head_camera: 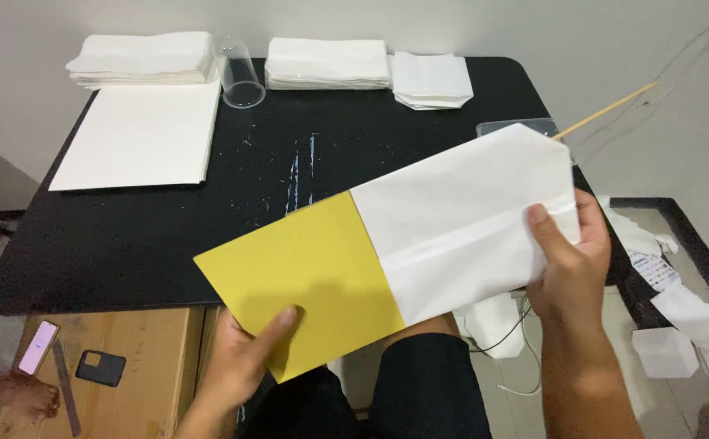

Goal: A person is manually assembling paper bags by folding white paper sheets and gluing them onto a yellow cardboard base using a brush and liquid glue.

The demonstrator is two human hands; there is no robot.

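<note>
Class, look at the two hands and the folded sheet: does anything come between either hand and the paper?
Nothing visible does. The left hand grips the yellow end and the right hand the white end of the folded sheet, held above the black table.

Bright, even indoor light — soft shadows, sharp focus, faint sheen on black table [419,146]

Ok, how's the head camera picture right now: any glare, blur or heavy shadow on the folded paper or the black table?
Head view: even, soft light; the folded yellow-and-white paper sheet is sharp, its creases readable. Pale streaky sheen on the black tabletop, no blown-out glare. Left hand and right hand are crisp, no motion blur. Only faint shadow under the paper; table edges bow slightly from the wide lens.
</note>
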